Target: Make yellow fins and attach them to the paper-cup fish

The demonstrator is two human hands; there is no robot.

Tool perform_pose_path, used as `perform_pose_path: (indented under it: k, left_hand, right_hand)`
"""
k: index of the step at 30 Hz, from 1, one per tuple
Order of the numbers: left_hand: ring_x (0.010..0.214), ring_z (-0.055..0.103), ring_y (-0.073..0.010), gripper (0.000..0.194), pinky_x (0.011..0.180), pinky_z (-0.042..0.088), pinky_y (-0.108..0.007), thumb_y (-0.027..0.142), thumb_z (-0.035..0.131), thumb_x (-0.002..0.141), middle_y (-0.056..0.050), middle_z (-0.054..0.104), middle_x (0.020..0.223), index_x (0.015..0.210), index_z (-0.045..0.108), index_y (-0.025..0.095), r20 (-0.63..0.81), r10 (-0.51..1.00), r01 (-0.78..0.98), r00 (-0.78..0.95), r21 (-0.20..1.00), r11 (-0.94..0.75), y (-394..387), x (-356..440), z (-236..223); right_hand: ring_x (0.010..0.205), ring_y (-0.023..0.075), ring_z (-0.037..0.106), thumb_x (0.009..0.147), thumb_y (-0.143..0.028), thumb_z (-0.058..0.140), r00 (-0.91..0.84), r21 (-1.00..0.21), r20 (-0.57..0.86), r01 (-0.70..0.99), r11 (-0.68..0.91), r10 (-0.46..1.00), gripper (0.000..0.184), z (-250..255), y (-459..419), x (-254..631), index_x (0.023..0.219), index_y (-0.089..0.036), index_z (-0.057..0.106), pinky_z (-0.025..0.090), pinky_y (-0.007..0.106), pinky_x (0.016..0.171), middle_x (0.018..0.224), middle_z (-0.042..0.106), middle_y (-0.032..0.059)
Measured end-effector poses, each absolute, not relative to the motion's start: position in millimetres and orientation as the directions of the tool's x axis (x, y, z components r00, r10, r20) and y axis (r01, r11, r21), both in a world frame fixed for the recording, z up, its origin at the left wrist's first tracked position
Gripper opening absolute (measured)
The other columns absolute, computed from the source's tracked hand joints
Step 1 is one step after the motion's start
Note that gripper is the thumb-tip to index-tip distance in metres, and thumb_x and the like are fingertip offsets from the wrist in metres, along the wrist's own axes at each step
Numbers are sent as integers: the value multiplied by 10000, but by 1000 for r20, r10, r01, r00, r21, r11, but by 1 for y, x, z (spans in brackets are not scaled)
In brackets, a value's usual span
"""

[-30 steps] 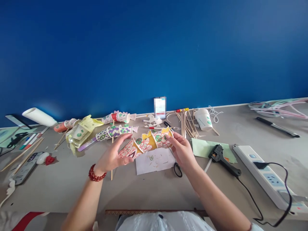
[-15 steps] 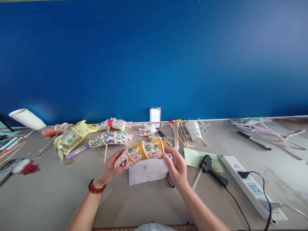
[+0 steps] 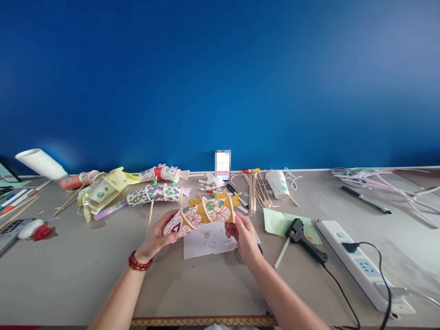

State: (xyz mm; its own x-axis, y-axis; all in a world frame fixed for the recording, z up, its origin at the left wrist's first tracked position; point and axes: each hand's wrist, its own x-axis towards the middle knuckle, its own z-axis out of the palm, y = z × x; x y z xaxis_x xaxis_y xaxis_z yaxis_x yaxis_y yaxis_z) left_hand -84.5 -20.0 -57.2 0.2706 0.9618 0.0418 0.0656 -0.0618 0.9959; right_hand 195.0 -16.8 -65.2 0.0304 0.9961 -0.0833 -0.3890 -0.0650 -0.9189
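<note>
A fish made of joined paper cups, with red scale lines, yellow and green patches and yellow fins, is held level above the table. My left hand wraps round its head end, below a drawn eye. At the tail end, my right hand pinches the last cup's rim, its fingers curled beneath. Under the fish lies a white sheet with small scraps on it. Just behind my left hand rests a purple and green paper-cup fish with a stick.
To the right are a black glue gun on green paper and a white power strip with cords. Wooden sticks and a paper cup lie at the back. A yellow packet sits left, before the blue wall.
My right hand has shifted slightly down and left, its fingers now curled under the tail end's rim. The fish stays in both hands, about level.
</note>
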Motion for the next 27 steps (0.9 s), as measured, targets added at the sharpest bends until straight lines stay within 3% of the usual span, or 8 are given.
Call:
perform_pose_path:
  k: [5, 12, 19, 27]
  left_hand:
    - [1231, 607, -354, 648, 1021, 514, -446, 472, 774, 747, -97, 662, 1329, 1329, 588, 257, 77, 966, 77, 247, 992, -98, -21, -80, -54]
    - [1342, 528, -379, 811, 1099, 468, -461, 510, 838, 684, -136, 563, 1454, 1395, 534, 266, 175, 970, -81, 167, 983, -163, -21, -72, -57]
    - [1245, 610, -357, 639, 1053, 510, -474, 438, 804, 751, -121, 651, 1339, 1317, 561, 268, 142, 986, -23, 91, 990, -140, -22, -69, -60]
    - [1249, 608, -352, 701, 1059, 503, -469, 402, 824, 735, -137, 643, 1348, 1345, 509, 260, 152, 982, -77, 113, 987, -144, -21, -66, -61]
  right_hand:
    - [440, 80, 420, 743, -493, 752, -8, -876, -142, -464, -129, 990, 364, -70, -13, 196, 644, -179, 594, 308, 222, 444, 521, 529, -36]
    - [411, 60, 390, 667, -402, 807, -36, -793, -231, -573, -210, 972, 314, -70, -9, 198, 622, -177, 592, 290, 196, 399, 526, 555, -23]
    - [450, 66, 419, 682, -400, 820, -73, -761, -257, -600, -249, 964, 312, -70, -10, 197, 670, -177, 602, 344, 194, 430, 580, 580, -12]
    - [468, 87, 442, 680, -398, 805, -137, -750, -259, -596, -289, 956, 293, -69, -10, 197, 685, -175, 615, 383, 215, 444, 605, 606, 0]
